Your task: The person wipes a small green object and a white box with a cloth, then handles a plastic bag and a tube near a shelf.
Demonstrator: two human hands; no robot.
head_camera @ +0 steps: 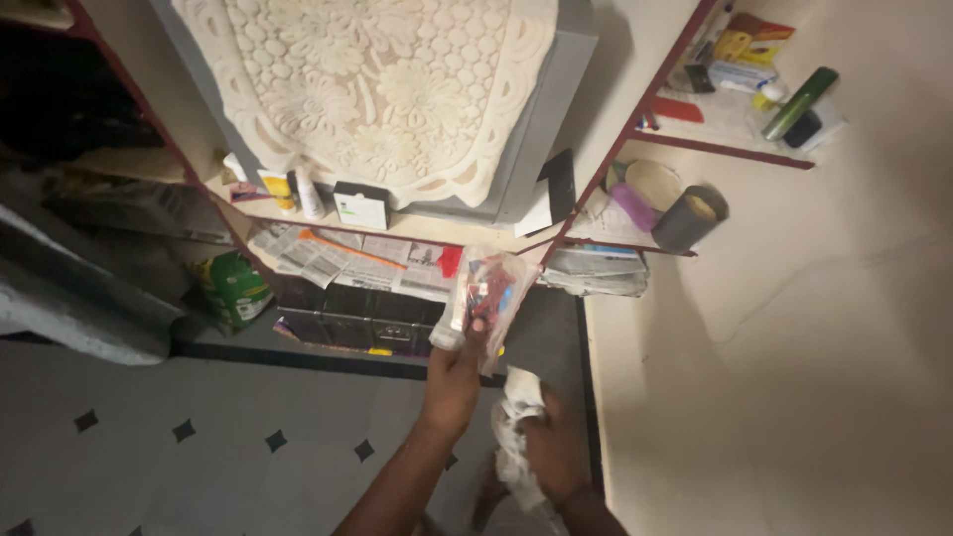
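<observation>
Crumpled white cloth point(516, 437) sits lowest in view, bunched inside the right hand point(556, 452), whose fingers are curled tight round it so that folds spill out above and below the fist. Just beside it, a little higher, the left hand point(455, 382) is raised with the forearm running up from the bottom edge; its fingers are closed on the lower end of a clear plastic bag point(486, 293) that holds small red and blue pieces. That bag hangs in the air in front of the lower shelf, clear of everything on it.

To handle it well, I'd judge the grip should stay near the gathered end so the small pieces cannot slide out, and the bag should be kept upright; the cloth hand is full, so any sorting has to wait until one of them is put down.

Behind the bag, the lower shelf point(397, 260) is lined with newspaper point(328, 253). On the shelf above stands a grey appliance draped with a cream lace cover point(377, 89), with a small white box point(360, 206) and little bottles along the front edge. At the right-hand corner lies a dark cylinder point(690, 216) on its side. Below, a green packet point(233, 288) rests at the edge of the tiled floor point(179, 447).
</observation>
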